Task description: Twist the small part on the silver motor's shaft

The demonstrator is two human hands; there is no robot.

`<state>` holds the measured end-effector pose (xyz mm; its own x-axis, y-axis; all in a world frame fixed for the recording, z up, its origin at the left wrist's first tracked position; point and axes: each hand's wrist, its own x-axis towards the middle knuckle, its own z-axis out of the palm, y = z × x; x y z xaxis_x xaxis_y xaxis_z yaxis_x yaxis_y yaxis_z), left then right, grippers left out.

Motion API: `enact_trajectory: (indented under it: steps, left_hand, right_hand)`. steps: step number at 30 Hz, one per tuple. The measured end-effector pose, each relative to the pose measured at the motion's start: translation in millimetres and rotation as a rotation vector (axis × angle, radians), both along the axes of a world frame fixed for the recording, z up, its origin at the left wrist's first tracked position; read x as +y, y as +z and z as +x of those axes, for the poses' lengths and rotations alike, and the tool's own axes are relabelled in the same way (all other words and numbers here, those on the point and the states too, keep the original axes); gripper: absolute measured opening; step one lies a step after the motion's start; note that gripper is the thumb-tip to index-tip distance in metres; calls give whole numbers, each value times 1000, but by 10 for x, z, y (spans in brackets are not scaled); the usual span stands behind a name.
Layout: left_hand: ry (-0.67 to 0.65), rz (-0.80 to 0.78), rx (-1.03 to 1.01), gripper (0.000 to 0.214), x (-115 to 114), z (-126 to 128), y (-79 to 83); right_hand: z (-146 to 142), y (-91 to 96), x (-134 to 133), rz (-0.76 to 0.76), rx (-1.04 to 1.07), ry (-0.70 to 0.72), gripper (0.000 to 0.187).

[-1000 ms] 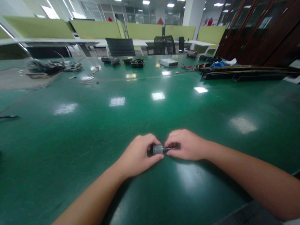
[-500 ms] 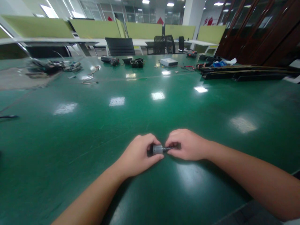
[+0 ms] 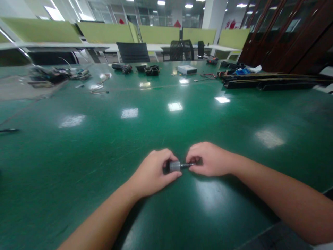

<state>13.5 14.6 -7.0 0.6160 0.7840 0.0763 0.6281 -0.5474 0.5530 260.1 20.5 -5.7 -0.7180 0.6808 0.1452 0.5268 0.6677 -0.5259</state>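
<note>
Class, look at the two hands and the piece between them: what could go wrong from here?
The thin dark shaft might slip, since the right hand seems to hold only its outer end.

The rounded grey cylinder might turn in the grip of the left hand.

If let go, it could roll across the glossy green table.

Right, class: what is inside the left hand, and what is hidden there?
The left hand curls around a cylinder, grey near the fingertips, dark deeper in. A thin dark rod runs from it towards the right hand. The cylinder's palm end is covered.
</note>
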Motion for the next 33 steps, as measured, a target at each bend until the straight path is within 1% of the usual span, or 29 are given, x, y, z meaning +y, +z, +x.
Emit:
enact_trajectory:
  steps: [3, 8, 12, 15, 19, 23, 29, 31, 33]
  left_hand:
    - [0, -4, -2, 23, -5, 5, 4]
    - [7, -6, -1, 22, -14, -1, 15]
    - [14, -11, 2, 22, -20, -37, 5]
    - [10, -12, -1, 23, -27, -57, 1]
    - [11, -16, 0, 23, -37, -57, 6]
    - [12, -10, -1, 23, -36, -42, 5]
    - [14, -14, -6, 22, -22, -18, 5]
    - [14, -8, 0, 22, -19, -9, 5]
    - [14, 2, -2, 21, -16, -1, 2]
  right_hand:
    - [34, 22, 19, -16, -23, 10, 6]
    - [131, 57, 84, -117, -53, 45, 10]
    - [216, 85, 138, -139, -90, 10, 9]
    - [267, 99, 170, -184, -112, -29, 10]
    - [297, 97, 193, -230, -128, -38, 12]
    - [282, 84, 183, -230, -114, -15, 12]
    - [181, 53, 124, -225, -30, 5, 12]
    - [119, 26, 95, -198, 0, -1, 12]
    - [42, -9, 66, -139, 24, -3, 13]
